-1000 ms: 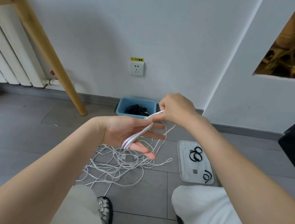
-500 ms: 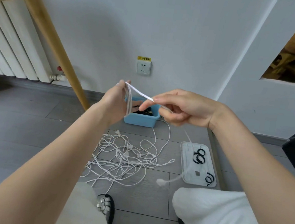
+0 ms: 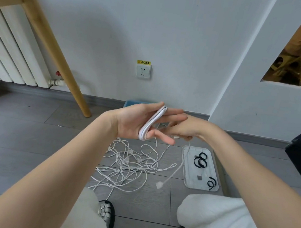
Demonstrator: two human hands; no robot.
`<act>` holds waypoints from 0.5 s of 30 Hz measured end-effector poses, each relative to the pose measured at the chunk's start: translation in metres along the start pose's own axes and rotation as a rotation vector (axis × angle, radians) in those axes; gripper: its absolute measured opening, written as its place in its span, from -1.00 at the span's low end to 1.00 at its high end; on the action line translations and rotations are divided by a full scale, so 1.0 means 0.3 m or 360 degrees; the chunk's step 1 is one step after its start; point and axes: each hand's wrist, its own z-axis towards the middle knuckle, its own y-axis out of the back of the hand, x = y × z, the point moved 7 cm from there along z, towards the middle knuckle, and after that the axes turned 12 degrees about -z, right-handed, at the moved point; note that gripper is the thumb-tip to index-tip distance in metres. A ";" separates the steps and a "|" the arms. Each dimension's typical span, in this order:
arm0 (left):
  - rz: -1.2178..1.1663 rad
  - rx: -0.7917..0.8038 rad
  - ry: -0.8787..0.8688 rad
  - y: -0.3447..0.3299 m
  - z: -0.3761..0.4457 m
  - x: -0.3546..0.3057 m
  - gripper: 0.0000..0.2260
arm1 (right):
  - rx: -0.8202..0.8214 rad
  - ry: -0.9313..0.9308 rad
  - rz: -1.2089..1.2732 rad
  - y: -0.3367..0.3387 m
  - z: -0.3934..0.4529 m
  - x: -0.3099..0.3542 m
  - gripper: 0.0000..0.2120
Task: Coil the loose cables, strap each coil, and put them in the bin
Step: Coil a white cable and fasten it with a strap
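In the middle of the frame the left hand is held palm up with straight fingers, and a white coil is wound around them, from the forefinger side down to the little finger. Just right of it, the right hand pinches the free cable, whose plug end hangs down toward the floor. Below the hands, a loose pile of white cables lies on the grey tiles. To the lower right is a clear tray with black straps. The blue bin shows only a little behind the left hand, by the wall.
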 end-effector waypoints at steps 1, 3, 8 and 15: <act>0.0046 0.0023 0.0054 -0.001 -0.004 0.012 -0.60 | -0.0063 -0.0016 0.0056 0.015 0.003 -0.015 -0.66; 0.0136 0.0060 0.0175 -0.001 -0.012 0.037 -0.59 | -0.0182 -0.0074 0.0293 0.051 0.001 -0.047 -0.60; 0.0086 -0.0100 0.0325 0.045 0.017 0.076 -0.60 | -0.0273 0.0024 0.1151 0.108 -0.009 -0.049 -0.70; -0.0271 -0.0761 -0.0142 0.228 0.057 0.010 -0.63 | 0.0215 0.0435 0.1150 0.044 -0.023 0.078 -0.71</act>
